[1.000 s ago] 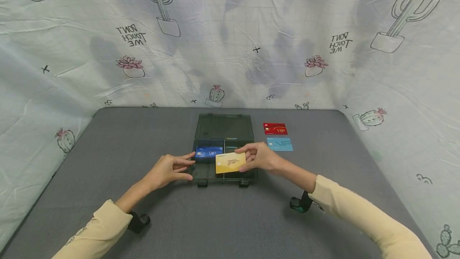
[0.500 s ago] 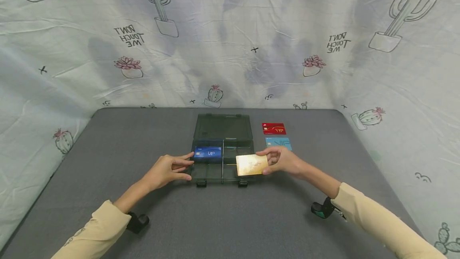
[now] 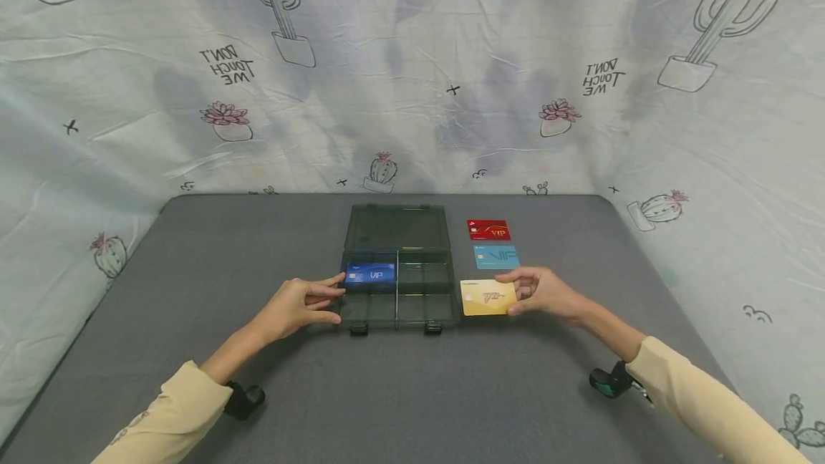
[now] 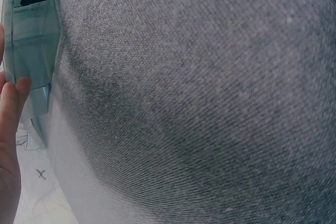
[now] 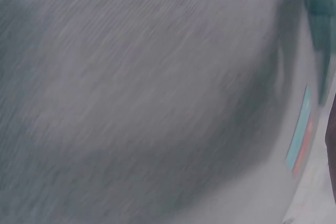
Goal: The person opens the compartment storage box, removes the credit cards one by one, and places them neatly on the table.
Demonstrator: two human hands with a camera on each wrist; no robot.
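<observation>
My right hand (image 3: 546, 295) pinches a yellow card (image 3: 488, 297) by its right end, just right of the box in the head view. The dark see-through compartment box (image 3: 397, 310) stands with its lid (image 3: 397, 228) laid back. A blue VIP card (image 3: 370, 273) lies in its back left compartment; the other compartments hold nothing. At the box's left side rests my left hand (image 3: 301, 306), its fairly straight fingers touching the wall. The left wrist view shows those fingers (image 4: 9, 111) against the box's side (image 4: 34, 59). A sliver of my right hand (image 5: 332, 148) edges the blurred right wrist view.
A red VIP card (image 3: 488, 230) and a light blue VIP card (image 3: 495, 257) lie one behind the other on the grey tabletop (image 3: 412, 392), right of the box. Behind the table hangs a white cloth (image 3: 412, 77) printed with cacti.
My right hand has carried the yellow card rightward, from over the box to beside its right edge. The left hand has stayed at the box's left side.
</observation>
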